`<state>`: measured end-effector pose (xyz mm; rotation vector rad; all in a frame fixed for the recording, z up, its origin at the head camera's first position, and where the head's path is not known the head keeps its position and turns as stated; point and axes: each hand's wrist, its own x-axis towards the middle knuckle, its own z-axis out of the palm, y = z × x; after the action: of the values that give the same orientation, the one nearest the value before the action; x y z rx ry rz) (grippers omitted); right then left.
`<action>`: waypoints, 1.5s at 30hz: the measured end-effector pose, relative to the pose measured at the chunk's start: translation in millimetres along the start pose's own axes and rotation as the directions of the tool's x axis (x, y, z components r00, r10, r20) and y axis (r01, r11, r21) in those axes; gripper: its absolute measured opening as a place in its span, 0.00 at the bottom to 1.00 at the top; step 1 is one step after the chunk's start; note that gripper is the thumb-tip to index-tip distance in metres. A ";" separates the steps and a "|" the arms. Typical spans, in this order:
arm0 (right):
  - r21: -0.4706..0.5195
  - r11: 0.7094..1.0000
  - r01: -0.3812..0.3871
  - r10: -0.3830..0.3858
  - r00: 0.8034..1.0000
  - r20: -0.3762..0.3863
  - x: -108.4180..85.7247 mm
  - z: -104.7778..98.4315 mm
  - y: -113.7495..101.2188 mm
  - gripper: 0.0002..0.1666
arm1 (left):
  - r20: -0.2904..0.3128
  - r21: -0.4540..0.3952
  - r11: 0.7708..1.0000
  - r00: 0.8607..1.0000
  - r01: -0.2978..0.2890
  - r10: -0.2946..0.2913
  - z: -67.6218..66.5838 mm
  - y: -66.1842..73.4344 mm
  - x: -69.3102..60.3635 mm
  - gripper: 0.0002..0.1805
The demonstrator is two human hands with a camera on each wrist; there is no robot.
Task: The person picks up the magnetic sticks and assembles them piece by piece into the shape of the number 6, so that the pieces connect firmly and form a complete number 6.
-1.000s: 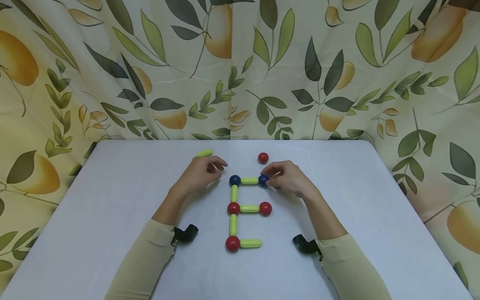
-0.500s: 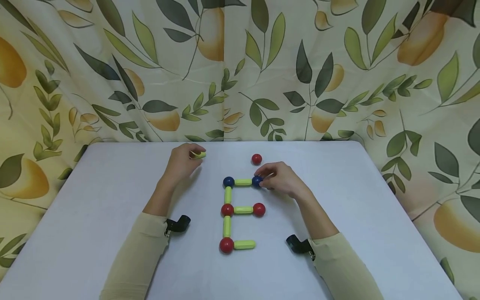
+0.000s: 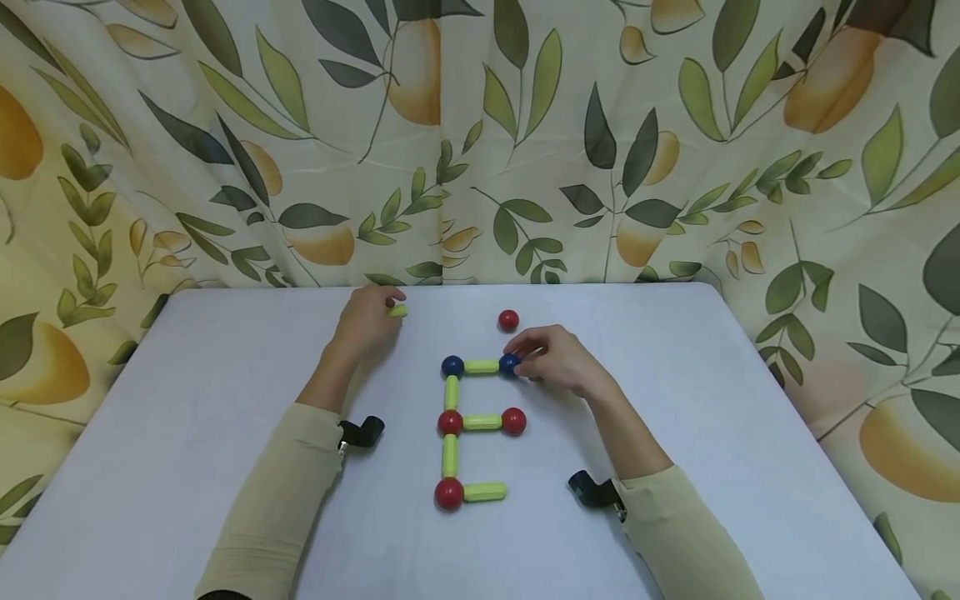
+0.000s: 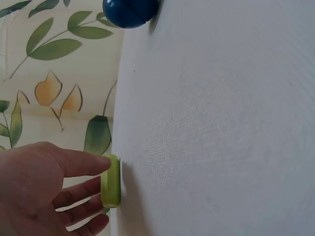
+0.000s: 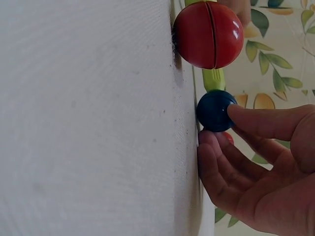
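Observation:
Near the table's back edge my left hand (image 3: 365, 321) pinches a light-green rod (image 3: 397, 311) between thumb and fingers; the left wrist view shows the same rod (image 4: 112, 184) upright in the picture. My right hand (image 3: 558, 360) holds a blue ball (image 3: 508, 365) with thumb and fingertips. That ball ends a green rod (image 3: 481, 367) leading to another blue ball (image 3: 453, 367). Below, red balls (image 3: 450, 422) and green rods (image 3: 449, 456) continue the flat E-like shape. Its middle arm ends in a red ball (image 3: 513, 421), its bottom arm in a bare rod (image 3: 485, 492).
A loose red ball (image 3: 508, 321) lies behind the right hand, apart from the joined pieces. The white table (image 3: 637, 533) ends at a patterned curtain (image 3: 570, 150). Dark wrist cameras (image 3: 363, 432) stick out from both sleeves.
My left hand has moved left and back and picked up the light-green rod, which lay loose a second ago. The right hand stays on the blue ball. The head view has shifted slightly.

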<state>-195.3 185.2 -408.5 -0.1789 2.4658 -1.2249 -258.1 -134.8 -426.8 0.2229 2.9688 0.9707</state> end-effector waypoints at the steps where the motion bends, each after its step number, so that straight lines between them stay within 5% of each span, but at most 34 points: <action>1: 0.000 1.000 -0.001 0.001 1.000 0.001 0.1 0.3 -0.2 0.18 | -0.002 0.013 1.000 1.000 -0.001 0.001 0.5 -0.5 1.2 0.20; 21: 0.000 1.000 0.004 -0.004 1.000 -0.003 -0.5 0.2 -1.7 0.18 | -0.033 0.054 0.998 0.999 0.008 -0.006 -0.2 -2.6 3.1 0.16; 45: -0.007 1.000 -0.001 0.001 1.000 0.008 -0.4 -0.4 -1.5 0.18 | -0.010 -0.062 0.997 0.998 0.055 -0.055 -9.0 12.8 -26.7 0.14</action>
<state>-195.2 184.8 -407.0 -0.1844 2.4636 -1.2133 -230.5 -133.5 -412.9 0.1344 2.9326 1.0590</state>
